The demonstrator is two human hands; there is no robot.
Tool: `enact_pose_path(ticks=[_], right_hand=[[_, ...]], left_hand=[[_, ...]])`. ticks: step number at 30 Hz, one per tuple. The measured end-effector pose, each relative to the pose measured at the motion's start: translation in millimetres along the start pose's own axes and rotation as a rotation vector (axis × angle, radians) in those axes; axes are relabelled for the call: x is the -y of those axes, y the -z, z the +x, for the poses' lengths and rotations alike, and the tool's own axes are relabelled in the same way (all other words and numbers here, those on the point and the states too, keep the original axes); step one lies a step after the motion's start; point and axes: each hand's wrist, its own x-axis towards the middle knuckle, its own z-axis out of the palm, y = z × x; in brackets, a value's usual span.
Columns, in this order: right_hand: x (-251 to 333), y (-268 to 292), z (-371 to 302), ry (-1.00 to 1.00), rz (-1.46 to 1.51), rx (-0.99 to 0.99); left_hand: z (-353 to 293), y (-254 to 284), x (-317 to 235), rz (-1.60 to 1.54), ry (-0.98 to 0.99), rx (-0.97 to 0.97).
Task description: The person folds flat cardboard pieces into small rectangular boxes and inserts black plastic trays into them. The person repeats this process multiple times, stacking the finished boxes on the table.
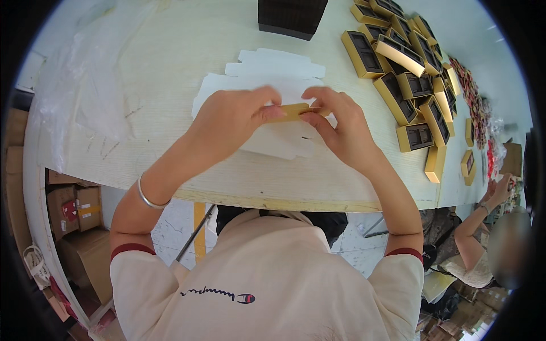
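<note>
Between both hands is a narrow gold cardboard piece [293, 112], seen nearly edge-on and folded at its right end. My left hand [238, 116] pinches its left end with thumb and fingers. At the right end, my right hand [343, 124] grips it, thumb below and fingers curled over the top; the fingers are slightly blurred. Under the hands lie flat white cardboard blanks [275, 69] with cut tabs, partly covered by my hands. A pile of gold boxes with black inserts [396, 98] is to the right of my right hand.
A black stack [291, 20] stands at the far middle of the table [170, 68]. Clear plastic sheeting [88, 85] covers the left side. Small colourful items [471, 94] lie far right, near a co-worker's hand [499, 190]. Cardboard boxes [85, 250] sit on shelves below left.
</note>
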Motion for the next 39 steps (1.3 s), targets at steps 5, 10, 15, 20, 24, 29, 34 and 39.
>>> enact_pose_path(ticks=[5, 10, 15, 20, 24, 29, 34, 39], right_hand=[[-18.6, -21.2, -12.9, -0.053, -0.23, 0.138], [-16.4, -28.6, -23.6, 0.335, -0.437, 0.096], [-20.1, -27.2, -16.1, 0.495, -0.626, 0.179], [-19.3, -29.2, -0.9, 0.325, -0.529, 0.274], [-25.8, -41.0, 15.0, 0.126, -0.421, 0.246], [-18.7, -32.1, 21.7, -0.105, -0.285, 0.329], [1.1, 1.2, 16.4, -0.177, -0.155, 0.031], [36.3, -30.2, -7.8, 0.118, -0.327, 0.101]], left_hand=[[10.9, -40.3, 30.9, 0.055, 0.012, -0.028], [7.9, -48.7, 34.8, 0.393, -0.257, -0.249], [-5.7, -18.3, 29.1, 0.25, -0.211, -0.017], [-14.0, -21.1, 40.4, 0.311, -0.212, -0.041], [13.0, -12.3, 42.5, 0.135, 0.083, 0.107], [9.2, -15.6, 32.8, 0.326, -0.038, -0.05], [-31.1, -3.2, -4.5, -0.015, 0.033, -0.049], [-15.9, -27.8, -5.0, -0.982, 0.345, -0.025]])
